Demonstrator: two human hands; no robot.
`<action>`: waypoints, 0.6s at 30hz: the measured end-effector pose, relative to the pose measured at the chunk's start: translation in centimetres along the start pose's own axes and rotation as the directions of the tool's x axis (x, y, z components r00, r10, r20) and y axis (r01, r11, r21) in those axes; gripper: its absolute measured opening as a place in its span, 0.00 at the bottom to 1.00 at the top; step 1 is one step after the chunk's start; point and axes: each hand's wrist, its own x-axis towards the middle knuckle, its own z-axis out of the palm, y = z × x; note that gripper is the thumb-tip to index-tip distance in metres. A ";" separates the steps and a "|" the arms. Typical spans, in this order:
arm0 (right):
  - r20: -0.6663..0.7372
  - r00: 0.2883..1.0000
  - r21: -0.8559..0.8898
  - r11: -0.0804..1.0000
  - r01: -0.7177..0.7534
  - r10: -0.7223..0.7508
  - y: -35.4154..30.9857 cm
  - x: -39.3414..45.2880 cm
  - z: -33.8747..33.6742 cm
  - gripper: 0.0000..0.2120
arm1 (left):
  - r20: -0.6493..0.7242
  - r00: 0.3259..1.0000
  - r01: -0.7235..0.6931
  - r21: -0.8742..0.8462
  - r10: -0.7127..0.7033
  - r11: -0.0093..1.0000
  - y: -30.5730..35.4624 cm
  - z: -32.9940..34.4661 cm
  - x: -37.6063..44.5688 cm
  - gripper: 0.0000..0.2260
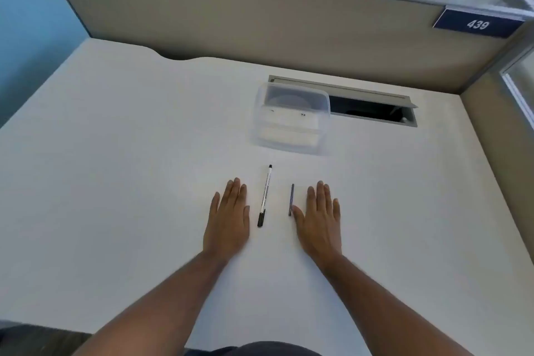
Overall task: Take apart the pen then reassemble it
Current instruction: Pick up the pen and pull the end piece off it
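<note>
Two hands lie flat on my white desk (115, 182), palms down, fingers spread, grasping nothing: left hand (228, 217) and right hand (318, 220). Between them rest the pen (265, 196) and a dark thin piece (291, 200) by the right thumb. At twelve o'clock sits a clear plastic tub (291, 118); I can't tell its contents.

Office cubicle. White desk (115, 182) enclosed by beige partitions (260, 23); blue number plate (478, 23) reading 439 at the right corner; cable hatch (372, 108), lid raised, set in the desktop beyond the hands.
</note>
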 end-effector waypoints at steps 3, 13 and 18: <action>-0.088 0.990 0.122 0.986 0.117 -0.107 -3.5 -0.1 0.1 0.19 | -0.016 1.000 0.015 -0.006 -0.015 1.000 0.1 -0.5 0.2 0.23; 0.082 0.995 0.233 0.969 -0.081 0.063 -9.2 0.9 1.2 0.15 | -0.042 0.988 0.131 -0.262 -0.147 0.956 0.6 -2.6 3.4 0.12; 0.103 0.991 0.244 0.964 -0.106 0.083 -8.9 1.0 1.2 0.12 | 0.045 0.978 0.201 -0.440 -0.202 0.875 1.2 -3.0 5.1 0.12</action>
